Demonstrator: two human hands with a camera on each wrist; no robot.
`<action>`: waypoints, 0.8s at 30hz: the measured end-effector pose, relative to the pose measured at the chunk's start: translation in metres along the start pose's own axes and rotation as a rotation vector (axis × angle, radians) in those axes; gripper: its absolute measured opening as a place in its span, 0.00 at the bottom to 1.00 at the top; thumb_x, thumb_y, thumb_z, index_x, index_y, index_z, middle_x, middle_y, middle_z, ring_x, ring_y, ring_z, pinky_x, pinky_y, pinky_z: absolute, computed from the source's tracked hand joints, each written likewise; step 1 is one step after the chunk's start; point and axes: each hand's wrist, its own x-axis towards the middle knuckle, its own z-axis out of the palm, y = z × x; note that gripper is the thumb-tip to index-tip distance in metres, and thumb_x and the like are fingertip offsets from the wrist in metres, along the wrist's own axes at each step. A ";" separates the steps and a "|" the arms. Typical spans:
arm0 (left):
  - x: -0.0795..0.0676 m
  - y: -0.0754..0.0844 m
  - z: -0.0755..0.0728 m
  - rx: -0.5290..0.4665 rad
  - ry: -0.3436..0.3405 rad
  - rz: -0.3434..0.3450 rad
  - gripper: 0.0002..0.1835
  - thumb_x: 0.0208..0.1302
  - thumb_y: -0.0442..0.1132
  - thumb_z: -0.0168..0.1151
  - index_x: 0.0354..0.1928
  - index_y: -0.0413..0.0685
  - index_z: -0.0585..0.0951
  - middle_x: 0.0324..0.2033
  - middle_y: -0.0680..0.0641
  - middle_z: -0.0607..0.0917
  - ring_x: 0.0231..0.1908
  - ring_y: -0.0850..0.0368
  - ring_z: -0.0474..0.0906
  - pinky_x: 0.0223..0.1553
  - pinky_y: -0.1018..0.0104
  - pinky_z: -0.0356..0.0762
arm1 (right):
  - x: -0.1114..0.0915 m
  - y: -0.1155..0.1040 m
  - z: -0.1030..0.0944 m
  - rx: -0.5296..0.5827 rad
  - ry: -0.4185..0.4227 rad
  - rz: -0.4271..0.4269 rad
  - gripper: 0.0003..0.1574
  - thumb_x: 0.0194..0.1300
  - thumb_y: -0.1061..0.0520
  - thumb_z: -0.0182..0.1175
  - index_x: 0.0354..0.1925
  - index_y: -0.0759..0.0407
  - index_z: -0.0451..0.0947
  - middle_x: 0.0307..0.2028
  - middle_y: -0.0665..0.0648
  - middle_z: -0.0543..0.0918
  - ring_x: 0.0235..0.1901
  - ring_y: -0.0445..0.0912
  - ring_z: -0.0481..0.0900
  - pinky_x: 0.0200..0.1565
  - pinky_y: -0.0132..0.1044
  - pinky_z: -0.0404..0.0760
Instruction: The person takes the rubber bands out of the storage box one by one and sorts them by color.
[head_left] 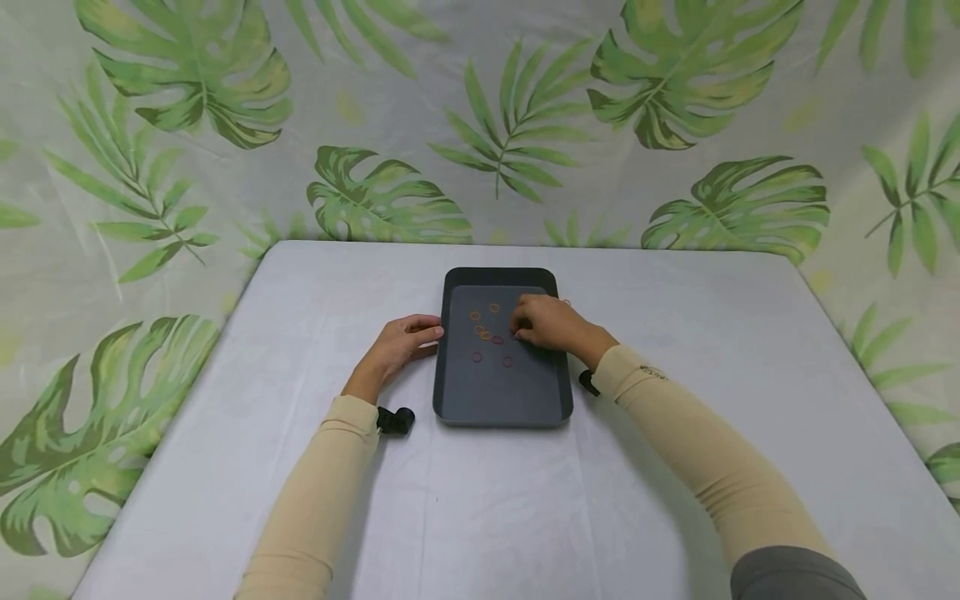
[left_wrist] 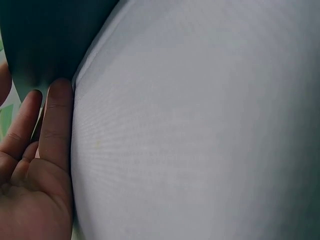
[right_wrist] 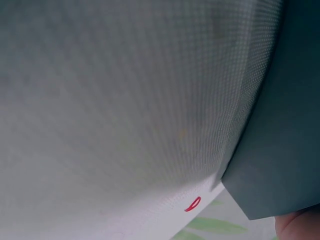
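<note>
Leafy backdrop [head_left: 517,125], white bench [head_left: 300,375]. Head: I see thin loops [head_left: 483,334] in the dark tray [head_left: 502,396], likely light, springy; pinch one side. Right hand [head_left: 553,322] over tray, fingers curled; can't tell if holding one. Left wrist: left hand [left_wrist: 42,185] touches tray, fingers fairly straight. Right wrist: red loop [right_wrist: 193,205] outside tray.

From my remote feed I can read no text, brand, number or sign with certainty. The small dark marking [head_left: 653,372] on the beige right sleeve [head_left: 701,442] resembles lettering, but it is too small for me to decipher.
</note>
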 end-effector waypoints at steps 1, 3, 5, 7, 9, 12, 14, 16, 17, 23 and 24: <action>0.000 0.000 0.000 0.001 0.001 -0.001 0.23 0.70 0.34 0.60 0.65 0.35 0.73 0.61 0.38 0.77 0.50 0.62 0.80 0.66 0.57 0.79 | 0.000 0.000 0.000 -0.001 0.003 -0.002 0.05 0.63 0.55 0.69 0.37 0.55 0.87 0.38 0.55 0.81 0.36 0.46 0.78 0.41 0.42 0.84; 0.000 0.000 -0.001 -0.003 0.004 -0.003 0.23 0.70 0.34 0.60 0.65 0.35 0.73 0.61 0.38 0.77 0.50 0.62 0.80 0.66 0.57 0.79 | 0.000 0.000 0.000 0.000 0.007 -0.001 0.05 0.63 0.55 0.69 0.36 0.55 0.87 0.38 0.55 0.81 0.35 0.46 0.78 0.41 0.43 0.84; 0.000 0.000 -0.001 -0.002 0.004 -0.003 0.23 0.70 0.35 0.61 0.65 0.35 0.73 0.62 0.37 0.77 0.50 0.61 0.80 0.66 0.57 0.79 | 0.001 -0.001 0.000 0.002 0.007 -0.001 0.04 0.63 0.55 0.69 0.36 0.55 0.87 0.38 0.55 0.81 0.35 0.46 0.78 0.41 0.43 0.83; 0.000 0.001 -0.001 -0.003 0.005 -0.002 0.24 0.70 0.35 0.61 0.65 0.35 0.73 0.62 0.37 0.77 0.49 0.62 0.80 0.66 0.56 0.79 | 0.002 -0.001 -0.001 0.018 0.010 0.003 0.04 0.63 0.55 0.69 0.35 0.54 0.87 0.38 0.55 0.82 0.35 0.46 0.78 0.41 0.43 0.83; 0.000 0.001 -0.001 -0.005 0.006 0.000 0.24 0.70 0.35 0.61 0.65 0.35 0.73 0.62 0.37 0.76 0.49 0.62 0.80 0.66 0.56 0.79 | 0.002 -0.001 -0.003 0.050 0.022 0.009 0.04 0.63 0.55 0.69 0.35 0.54 0.87 0.38 0.54 0.82 0.36 0.46 0.79 0.41 0.43 0.83; -0.001 0.002 -0.001 -0.003 0.007 0.002 0.23 0.70 0.34 0.61 0.65 0.35 0.73 0.62 0.36 0.76 0.49 0.62 0.79 0.66 0.56 0.78 | 0.003 -0.001 -0.008 0.117 0.061 0.014 0.03 0.64 0.56 0.68 0.35 0.54 0.87 0.38 0.55 0.83 0.37 0.47 0.79 0.41 0.44 0.83; -0.002 0.002 -0.002 0.000 0.007 0.005 0.23 0.70 0.34 0.60 0.65 0.34 0.73 0.62 0.36 0.76 0.49 0.62 0.79 0.66 0.56 0.78 | 0.003 -0.002 -0.012 0.172 0.094 0.019 0.03 0.65 0.57 0.67 0.35 0.55 0.87 0.39 0.55 0.83 0.38 0.48 0.81 0.42 0.44 0.84; -0.001 0.001 -0.002 0.002 0.007 0.008 0.23 0.70 0.34 0.60 0.65 0.35 0.73 0.62 0.37 0.76 0.49 0.62 0.79 0.66 0.56 0.78 | 0.001 -0.002 -0.018 0.222 0.130 0.017 0.03 0.65 0.57 0.67 0.36 0.55 0.86 0.39 0.56 0.83 0.38 0.48 0.82 0.42 0.44 0.85; 0.000 0.001 -0.002 0.002 0.006 0.008 0.23 0.70 0.34 0.60 0.65 0.35 0.73 0.61 0.37 0.77 0.50 0.62 0.79 0.66 0.56 0.78 | 0.000 -0.002 -0.021 0.245 0.147 0.018 0.03 0.65 0.57 0.67 0.37 0.55 0.86 0.39 0.56 0.83 0.37 0.48 0.82 0.41 0.44 0.85; 0.003 -0.003 -0.001 0.004 -0.002 0.002 0.23 0.70 0.34 0.61 0.64 0.34 0.73 0.59 0.40 0.77 0.53 0.58 0.79 0.66 0.57 0.79 | -0.010 0.000 -0.035 0.296 0.230 -0.018 0.04 0.64 0.58 0.67 0.38 0.56 0.86 0.40 0.56 0.84 0.33 0.47 0.79 0.36 0.39 0.82; 0.003 -0.003 -0.001 0.003 -0.002 0.003 0.23 0.70 0.34 0.61 0.64 0.34 0.73 0.59 0.39 0.77 0.53 0.58 0.79 0.66 0.57 0.79 | -0.012 0.001 -0.037 0.299 0.243 -0.023 0.04 0.64 0.58 0.68 0.38 0.56 0.86 0.40 0.56 0.84 0.32 0.46 0.78 0.34 0.38 0.80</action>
